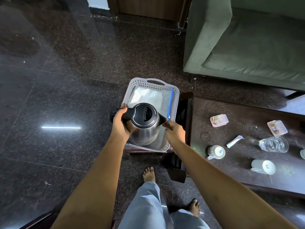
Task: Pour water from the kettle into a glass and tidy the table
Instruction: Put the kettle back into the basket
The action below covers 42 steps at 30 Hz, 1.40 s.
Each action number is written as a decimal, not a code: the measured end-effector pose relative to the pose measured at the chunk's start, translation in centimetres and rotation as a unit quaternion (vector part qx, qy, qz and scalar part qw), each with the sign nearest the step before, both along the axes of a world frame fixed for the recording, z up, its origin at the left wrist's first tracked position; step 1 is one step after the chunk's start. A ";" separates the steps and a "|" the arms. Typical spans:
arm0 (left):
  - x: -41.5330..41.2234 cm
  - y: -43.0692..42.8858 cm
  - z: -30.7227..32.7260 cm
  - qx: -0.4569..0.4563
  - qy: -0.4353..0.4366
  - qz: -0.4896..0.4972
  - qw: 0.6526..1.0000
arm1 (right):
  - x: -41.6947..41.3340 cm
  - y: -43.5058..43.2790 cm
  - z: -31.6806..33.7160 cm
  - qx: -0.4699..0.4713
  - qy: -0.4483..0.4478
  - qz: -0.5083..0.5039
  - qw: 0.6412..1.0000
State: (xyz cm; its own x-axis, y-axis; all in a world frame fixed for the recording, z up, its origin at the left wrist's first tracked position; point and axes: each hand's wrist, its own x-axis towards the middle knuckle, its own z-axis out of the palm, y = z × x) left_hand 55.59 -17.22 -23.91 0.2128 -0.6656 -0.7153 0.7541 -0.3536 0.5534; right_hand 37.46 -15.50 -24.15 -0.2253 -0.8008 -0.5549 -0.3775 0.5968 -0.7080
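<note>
A steel kettle (pixel 143 128) with a black lid and handle stands upright in the near end of a white plastic basket (pixel 175 100). My left hand (pixel 119 124) is wrapped around the kettle's black handle. My right hand (pixel 175 133) touches the kettle's side just under the spout. A clear glass (pixel 274 144) lies on its side on the dark table (pixel 239 171) to the right.
The basket sits on a low dark stool and holds a white bag with a blue strip (pixel 148 98). On the table lie two cups (pixel 216 152) (pixel 264 166), a white sachet (pixel 235 141) and two small plastic containers (pixel 219 120) (pixel 277 128). A green sofa (pixel 247 38) stands behind.
</note>
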 end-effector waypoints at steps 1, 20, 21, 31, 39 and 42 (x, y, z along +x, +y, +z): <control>0.0 0.0 0.0 0.000 0.001 0.000 1.000 | 0.0 0.1 -0.1 0.004 -0.002 0.002 1.000; -0.3 0.1 0.1 0.088 -0.074 -0.045 0.992 | -1.1 -1.2 0.2 0.045 -0.005 0.065 0.997; -0.3 0.0 0.6 0.098 -0.073 -0.057 0.991 | -1.2 -1.4 0.2 0.050 -0.005 0.073 0.996; 0.7 -4.2 5.3 0.207 -0.461 -0.090 0.858 | -3.0 -5.5 0.3 0.043 0.049 0.084 0.994; -1.6 -10.6 3.7 0.080 -0.382 -0.466 0.794 | -1.2 -9.9 -3.5 0.091 0.023 0.110 0.989; -1.6 -11.6 1.5 0.089 -0.387 -0.531 0.749 | -0.3 -11.5 -5.6 0.104 0.033 0.132 0.985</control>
